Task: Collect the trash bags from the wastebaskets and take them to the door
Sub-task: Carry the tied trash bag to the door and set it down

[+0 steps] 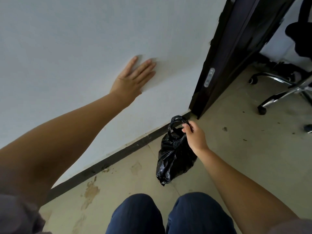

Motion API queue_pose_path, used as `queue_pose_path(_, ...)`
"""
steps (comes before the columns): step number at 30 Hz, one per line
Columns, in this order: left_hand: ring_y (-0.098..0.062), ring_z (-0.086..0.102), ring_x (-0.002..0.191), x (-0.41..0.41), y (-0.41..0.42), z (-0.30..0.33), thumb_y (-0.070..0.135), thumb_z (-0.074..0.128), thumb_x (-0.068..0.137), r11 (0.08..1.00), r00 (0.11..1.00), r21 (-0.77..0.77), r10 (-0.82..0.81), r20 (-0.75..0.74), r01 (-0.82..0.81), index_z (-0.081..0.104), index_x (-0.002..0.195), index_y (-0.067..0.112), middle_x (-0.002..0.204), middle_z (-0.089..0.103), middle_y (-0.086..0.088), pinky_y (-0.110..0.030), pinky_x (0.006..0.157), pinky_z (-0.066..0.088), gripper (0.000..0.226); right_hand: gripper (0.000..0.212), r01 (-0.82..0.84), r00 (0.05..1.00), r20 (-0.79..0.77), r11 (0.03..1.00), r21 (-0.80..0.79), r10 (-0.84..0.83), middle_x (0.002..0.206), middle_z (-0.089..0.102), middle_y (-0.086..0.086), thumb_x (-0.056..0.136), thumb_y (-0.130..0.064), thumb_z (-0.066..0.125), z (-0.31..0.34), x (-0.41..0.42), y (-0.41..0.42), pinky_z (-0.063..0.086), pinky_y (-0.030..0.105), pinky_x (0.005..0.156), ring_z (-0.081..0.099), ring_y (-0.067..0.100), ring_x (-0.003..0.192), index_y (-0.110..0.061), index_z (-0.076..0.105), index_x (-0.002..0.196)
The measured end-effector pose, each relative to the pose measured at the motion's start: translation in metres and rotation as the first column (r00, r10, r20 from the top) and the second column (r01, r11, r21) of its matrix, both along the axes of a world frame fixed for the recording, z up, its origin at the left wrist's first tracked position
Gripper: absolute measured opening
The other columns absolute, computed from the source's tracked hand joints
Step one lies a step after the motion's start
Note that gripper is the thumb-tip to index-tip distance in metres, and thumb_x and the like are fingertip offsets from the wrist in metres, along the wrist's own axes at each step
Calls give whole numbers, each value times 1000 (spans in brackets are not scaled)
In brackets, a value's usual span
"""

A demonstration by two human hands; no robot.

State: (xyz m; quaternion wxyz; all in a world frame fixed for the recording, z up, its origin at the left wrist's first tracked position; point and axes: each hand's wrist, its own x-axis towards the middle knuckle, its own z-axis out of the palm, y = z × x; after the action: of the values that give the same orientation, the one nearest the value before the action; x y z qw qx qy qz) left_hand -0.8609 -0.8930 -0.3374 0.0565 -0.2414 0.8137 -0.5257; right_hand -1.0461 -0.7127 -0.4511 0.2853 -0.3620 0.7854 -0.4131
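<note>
Trash bag (173, 154), contents hidden, pinched by right hand (195, 135); left hand (133, 78) flat on wall (67, 48).

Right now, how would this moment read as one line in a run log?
right hand pinches black trash bag handles | bag low beside door frame | left hand flat on wall | office chair base past doorway

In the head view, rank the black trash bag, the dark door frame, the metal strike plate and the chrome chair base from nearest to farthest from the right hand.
From the right hand:
1. Black trash bag: its handles are pinched in that hand, and it hangs below.
2. Dark door frame: its foot stands just above the hand.
3. Metal strike plate: higher up on the frame.
4. Chrome chair base: far right, beyond the doorway.
</note>
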Motion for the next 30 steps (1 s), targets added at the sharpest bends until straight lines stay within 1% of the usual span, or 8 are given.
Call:
queue_pose_path(6, -23, -3, 149, 0, -1, 1, 61, 24, 91, 999, 999, -40, -2, 37, 3, -6, 151, 15, 161, -6, -6, -52, 114, -4, 82, 32, -8, 1000, -24, 999, 50, 10, 107, 67, 16, 98, -21, 44, -15, 0, 8, 44, 36, 90, 60, 29, 106, 2, 55, 117)
queue_pose_path(11, -23, -8, 148, 0, 3, 3, 57, 24, 94, 999, 999, 21, 42, 33, -42, -11, 150, 12, 160, -11, -7, -52, 113, -8, 80, 36, -136, 989, 70, 982, 128, 128, 118, 59, 3, 93, -26, 54, 6, -10, 1, 40, 25, 85, 55, 19, 115, -9, 52, 125)
queue_pose_path(16, -25, -22, 145, -7, 24, 25, 35, 32, 98, 924, 974, 310, 222, 45, -225, -16, 149, 12, 157, -23, -10, -52, 112, -19, 74, 64, -264, 960, 49, 831, 490, 277, 148, 27, 10, 88, -34, 60, 72, -29, -4, 40, 37, 103, 39, 28, 132, -21, 30, 143)
queue_pose_path(20, -26, -13, 148, -17, 47, 80, 31, 34, 99, 676, 944, 663, 286, 167, -322, -9, 151, 17, 159, -13, -11, -51, 117, -11, 69, 54, -287, 916, -42, 726, 625, 399, 147, 36, 11, 92, -26, 53, 162, -39, -11, 38, 33, 102, 43, 27, 130, -12, 36, 141)
queue_pose_path(23, -29, 22, 144, -22, 57, 147, 34, 37, 99, 346, 922, 882, 327, 205, -319, 9, 152, 20, 157, 21, -11, -47, 116, 25, 61, 40, -298, 857, -142, 700, 650, 496, 140, 47, 16, 93, -17, 47, 234, -39, -14, 41, 37, 102, 44, 29, 128, 1, 48, 129)
queue_pose_path(25, -28, 39, 135, -19, 65, 192, 36, 36, 99, 187, 910, 941, 362, 202, -283, 17, 150, 21, 149, 36, -8, -44, 108, 37, 56, 35, -282, 833, -215, 725, 628, 509, 131, 54, 20, 92, -13, 44, 279, -36, -15, 45, 44, 99, 52, 34, 119, 6, 54, 120)
queue_pose_path(27, -27, 42, 133, -13, 75, 234, 35, 34, 100, 109, 902, 968, 400, 163, -224, 23, 148, 22, 148, 39, -6, -43, 107, 39, 51, 35, -274, 816, -272, 755, 597, 511, 126, 56, 20, 94, -17, 44, 323, -28, -13, 49, 47, 94, 57, 36, 110, 3, 55, 120)
queue_pose_path(30, -25, 47, 128, 4, 91, 291, 35, 33, 100, 90, 871, 990, 488, 50, -108, 32, 144, 24, 143, 47, -4, -41, 104, 41, 45, 37, -302, 783, -335, 790, 533, 525, 129, 51, 11, 97, -31, 44, 385, -8, -6, 49, 41, 91, 56, 28, 111, -9, 51, 126)
